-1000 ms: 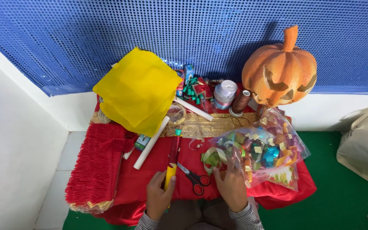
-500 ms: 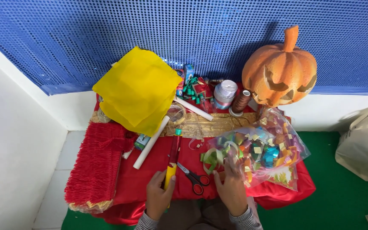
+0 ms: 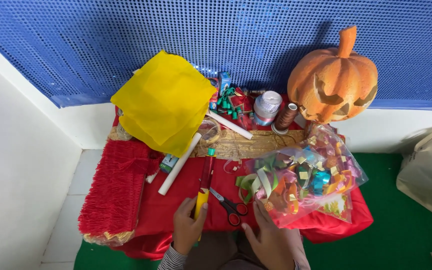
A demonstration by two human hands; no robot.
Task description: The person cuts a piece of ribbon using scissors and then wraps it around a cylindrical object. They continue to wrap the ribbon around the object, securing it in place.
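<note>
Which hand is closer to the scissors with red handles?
Right. The right hand lies just right of the scissors, nearly touching their handles. The left hand, holding a yellow-handled tool, sits slightly farther, to their left.

Glossy clear plastic bag [image 3: 306, 182] of shiny foil ribbons, matt yellow tissue paper [image 3: 163, 102], fringed red cloth [image 3: 116, 192], metal-bladed scissors [image 3: 228, 204].

Yellow paper [image 3: 163, 102]; orange pumpkin [image 3: 333, 82]; red cloth [image 3: 176, 200] with gold band; red-handled scissors [image 3: 228, 205]; white tube [image 3: 179, 164]; blue dotted wall [image 3: 126, 35]; multicoloured ribbons in clear bag [image 3: 306, 177]; green floor [image 3: 401, 220]
</note>
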